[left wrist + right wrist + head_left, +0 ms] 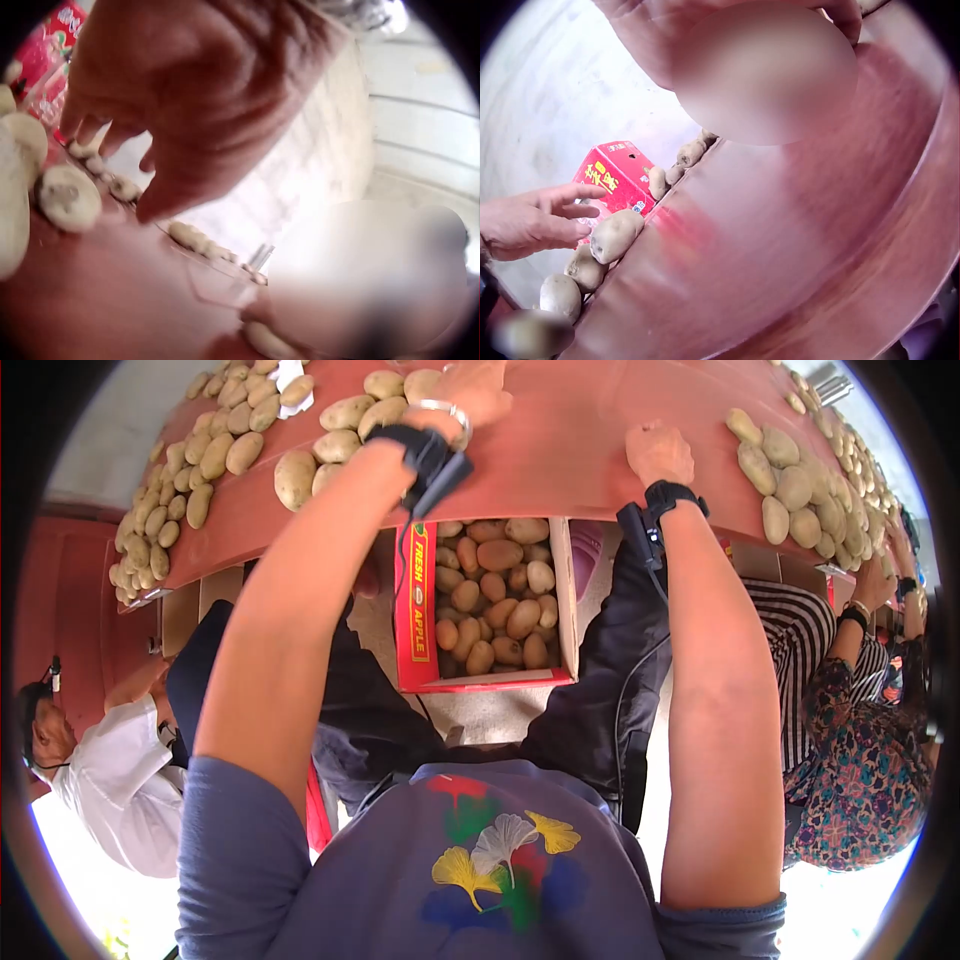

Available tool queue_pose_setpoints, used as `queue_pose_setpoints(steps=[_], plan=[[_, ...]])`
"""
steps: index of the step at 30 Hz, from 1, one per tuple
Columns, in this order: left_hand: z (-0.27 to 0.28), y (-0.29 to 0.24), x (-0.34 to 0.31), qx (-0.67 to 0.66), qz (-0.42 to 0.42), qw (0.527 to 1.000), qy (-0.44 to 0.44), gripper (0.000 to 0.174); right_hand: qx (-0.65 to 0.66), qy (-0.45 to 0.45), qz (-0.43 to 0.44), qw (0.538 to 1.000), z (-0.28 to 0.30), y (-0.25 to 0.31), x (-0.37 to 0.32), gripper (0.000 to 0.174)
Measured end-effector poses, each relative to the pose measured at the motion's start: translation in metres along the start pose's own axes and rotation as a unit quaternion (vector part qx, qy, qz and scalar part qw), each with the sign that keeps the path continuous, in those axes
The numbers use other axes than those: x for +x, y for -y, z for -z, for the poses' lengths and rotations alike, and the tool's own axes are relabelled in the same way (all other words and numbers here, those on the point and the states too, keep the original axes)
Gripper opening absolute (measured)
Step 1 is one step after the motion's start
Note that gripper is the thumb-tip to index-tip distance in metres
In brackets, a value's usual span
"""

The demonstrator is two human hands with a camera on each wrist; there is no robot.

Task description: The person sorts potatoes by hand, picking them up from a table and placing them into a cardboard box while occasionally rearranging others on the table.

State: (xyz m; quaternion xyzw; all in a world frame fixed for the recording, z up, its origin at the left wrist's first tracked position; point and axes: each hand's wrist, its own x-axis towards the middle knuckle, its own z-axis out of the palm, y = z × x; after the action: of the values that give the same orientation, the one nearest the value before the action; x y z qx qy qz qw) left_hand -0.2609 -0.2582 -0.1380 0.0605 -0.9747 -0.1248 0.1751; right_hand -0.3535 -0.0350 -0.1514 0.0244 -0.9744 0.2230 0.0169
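Observation:
My left hand [478, 392] reaches over the far part of the red table [570, 450], just right of a small group of potatoes [342, 445]. In the left wrist view its fingers [116, 139] hang loosely bent, with nothing between them. The right wrist view shows this left hand [536, 223] beside a potato [617, 235]. My right hand [660, 452] is low over the table, left of a potato pile [795, 490], knuckles up with the fingers bent under. A blurred patch hides its palm in the right wrist view, so I cannot tell whether it holds anything.
Below the table edge, between my knees, stands an open red carton [404, 610] full of potatoes. More potatoes [215, 455] lie along the table's left side. A red printed box [619, 176] stands beyond the table. People sit at both sides.

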Motion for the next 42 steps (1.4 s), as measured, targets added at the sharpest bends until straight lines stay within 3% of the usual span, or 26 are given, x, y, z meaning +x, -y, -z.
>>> queue_pose_setpoints(steps=[2, 3, 6, 8, 10, 12, 16, 18, 20, 23, 27, 30, 33, 36, 37, 38, 39, 40, 42], plan=[[-0.005, 0.014, 0.017, 0.038, 0.034, 0.991, 0.121, 0.033, -0.009, 0.008, -0.003, 1.0, 0.001, 0.002, -0.005, 0.042], [-0.005, 0.017, 0.021, 0.063, -0.005, 0.982, 0.178, 0.035, -0.011, 0.008, -0.002, 1.0, 0.003, 0.003, -0.002, 0.041], [-0.009, 0.009, 0.02, 0.167, -0.011, 0.976, 0.141, 0.043, -0.001, 0.006, 0.02, 1.0, 0.008, 0.005, -0.009, 0.038], [0.002, -0.013, 0.013, 0.184, 0.07, 0.972, 0.125, 0.043, -0.018, -0.001, 0.063, 0.998, 0.005, 0.003, -0.007, 0.036], [-0.025, -0.008, 0.024, 0.177, 0.11, 0.974, 0.088, 0.04, -0.033, 0.0, 0.003, 0.999, 0.002, 0.005, -0.001, 0.034], [-0.029, -0.03, 0.021, 0.168, 0.156, 0.967, 0.109, 0.038, -0.031, 0.012, -0.001, 0.999, 0.008, 0.008, -0.006, 0.032], [-0.021, -0.08, -0.026, 0.084, 0.048, 0.991, 0.094, 0.039, -0.025, 0.014, -0.006, 1.0, 0.01, 0.01, -0.011, 0.03], [-0.039, -0.104, -0.06, 0.126, 0.018, 0.992, 0.011, 0.04, -0.025, 0.008, 0.001, 1.0, 0.005, 0.007, -0.009, 0.029], [-0.023, -0.119, -0.091, 0.076, -0.007, 0.997, 0.001, 0.042, -0.03, -0.001, 0.003, 1.0, 0.007, 0.008, -0.01, 0.029], [0.002, -0.118, -0.114, -0.034, 0.002, 0.997, 0.072, 0.042, -0.026, -0.01, 0.009, 1.0, 0.008, 0.011, -0.016, 0.029], [0.021, -0.094, -0.139, -0.181, 0.036, 0.98, 0.073, 0.04, -0.027, -0.002, 0.012, 1.0, 0.007, 0.008, -0.01, 0.028], [0.044, -0.078, -0.162, -0.338, 0.135, 0.924, 0.122, 0.038, -0.023, -0.006, 0.007, 1.0, 0.005, 0.006, -0.014, 0.029], [0.057, -0.065, -0.193, -0.38, 0.163, 0.905, 0.104, 0.036, -0.025, -0.022, 0.048, 0.998, -0.001, 0.003, -0.008, 0.032], [0.037, -0.041, -0.224, -0.385, 0.099, 0.917, -0.027, 0.031, -0.039, -0.029, 0.107, 0.993, -0.008, -0.009, 0.001, 0.037], [0.041, -0.036, -0.231, -0.48, 0.192, 0.856, -0.003, 0.024, -0.049, -0.022, 0.095, 0.994, -0.009, -0.012, 0.004, 0.038], [0.048, -0.031, -0.236, -0.607, 0.317, 0.728, 0.031, 0.021, -0.052, -0.019, 0.085, 0.995, -0.01, -0.009, 0.005, 0.039], [0.062, -0.034, -0.239, -0.617, 0.32, 0.719, -0.003, 0.021, -0.046, -0.021, 0.08, 0.996, -0.01, -0.006, 0.003, 0.039], [0.068, -0.03, -0.24, -0.576, 0.322, 0.751, -0.02, 0.022, -0.041, -0.027, 0.078, 0.996, -0.008, -0.006, 0.002, 0.04], [0.075, -0.023, -0.239, -0.617, 0.346, 0.706, -0.025, 0.026, -0.05, -0.012, 0.074, 0.996, -0.006, -0.01, -0.001, 0.041]])
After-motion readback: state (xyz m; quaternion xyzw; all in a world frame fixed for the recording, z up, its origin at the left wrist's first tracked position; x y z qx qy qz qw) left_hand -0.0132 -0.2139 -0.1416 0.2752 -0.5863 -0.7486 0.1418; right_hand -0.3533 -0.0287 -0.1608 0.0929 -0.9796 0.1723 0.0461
